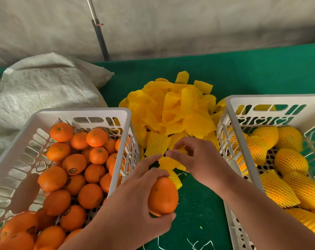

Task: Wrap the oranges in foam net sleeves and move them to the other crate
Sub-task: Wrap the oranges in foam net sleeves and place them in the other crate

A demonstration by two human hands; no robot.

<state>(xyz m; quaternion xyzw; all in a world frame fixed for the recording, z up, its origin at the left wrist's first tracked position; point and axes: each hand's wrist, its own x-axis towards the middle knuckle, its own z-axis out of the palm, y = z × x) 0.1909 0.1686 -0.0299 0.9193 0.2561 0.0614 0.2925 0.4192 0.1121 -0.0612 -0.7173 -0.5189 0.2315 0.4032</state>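
Note:
My left hand [135,201] grips a bare orange [163,195] over the green table, between the two crates. My right hand [198,159] pinches a yellow foam net sleeve [168,164] just beyond that orange; the sleeve's lower end touches the fruit's top. Behind the hands lies a heap of yellow foam net sleeves [176,109]. The white crate [81,112] on the left holds several bare oranges [75,168]. In the white crate [272,100] on the right lie several oranges wrapped in sleeves [288,165].
A grey woven sack [45,87] lies behind the left crate. A dark pole [100,38] leans against the pale wall at the back. The table is covered in green cloth [243,73], with a few white threads near its front edge.

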